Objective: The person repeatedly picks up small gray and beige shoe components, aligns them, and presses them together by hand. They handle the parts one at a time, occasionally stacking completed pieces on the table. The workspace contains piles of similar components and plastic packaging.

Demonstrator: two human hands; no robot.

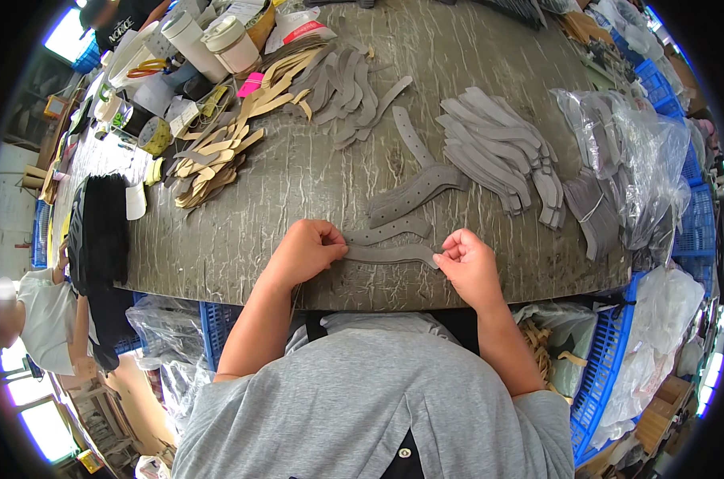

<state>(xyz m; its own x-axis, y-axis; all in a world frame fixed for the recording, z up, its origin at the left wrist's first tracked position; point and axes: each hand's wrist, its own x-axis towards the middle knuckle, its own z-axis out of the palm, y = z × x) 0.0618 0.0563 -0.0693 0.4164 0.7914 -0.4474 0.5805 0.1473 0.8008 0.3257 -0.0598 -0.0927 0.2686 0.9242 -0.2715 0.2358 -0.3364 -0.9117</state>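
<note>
Left hand (304, 246) pinches left end of gray strip (390, 255), thumb and finger closed on it. Right hand (467, 267) pinches right end of it, thumb and finger together too. Gray strip runs between hands, wavy; cannot tell if its middle touches table (314, 184). Just past gray strip: holed strip (390, 232), then holed stack (416, 194). Past gray strip to right: gray pile (497, 152), bundle (595, 219). Past gray strip to left: tan pile (218, 164).
</note>
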